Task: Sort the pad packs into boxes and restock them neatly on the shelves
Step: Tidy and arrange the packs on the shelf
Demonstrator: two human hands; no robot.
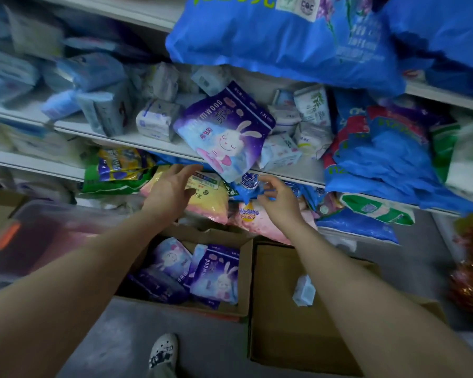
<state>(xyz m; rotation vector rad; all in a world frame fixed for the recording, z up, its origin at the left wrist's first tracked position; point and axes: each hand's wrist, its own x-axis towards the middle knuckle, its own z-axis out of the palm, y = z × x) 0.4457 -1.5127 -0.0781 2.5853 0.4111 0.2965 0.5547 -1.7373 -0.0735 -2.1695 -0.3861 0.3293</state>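
A purple rabbit-print pad pack [224, 129] leans tilted over the edge of the middle shelf [137, 140], among small white and blue pad packs [156, 120]. My left hand [172, 186] reaches up with straight fingers just below the pack's lower left corner and holds nothing. My right hand [277, 199] hovers under its lower right corner, fingers loosely curled, beside a blue pack [247, 186] on the shelf below. On the floor, a cardboard box [245, 271] holds several matching rabbit packs [216, 276]. A second box [284, 336] to its right holds one small pale pack [303, 291].
Large blue bags [284, 36] bulge over the upper shelf, and more blue bags [380, 151] sag at the right. Yellow and pink bags [210, 203] fill the lower shelf. A translucent plastic bin [38, 236] stands at left. My slippered foot [163, 350] is on the grey floor.
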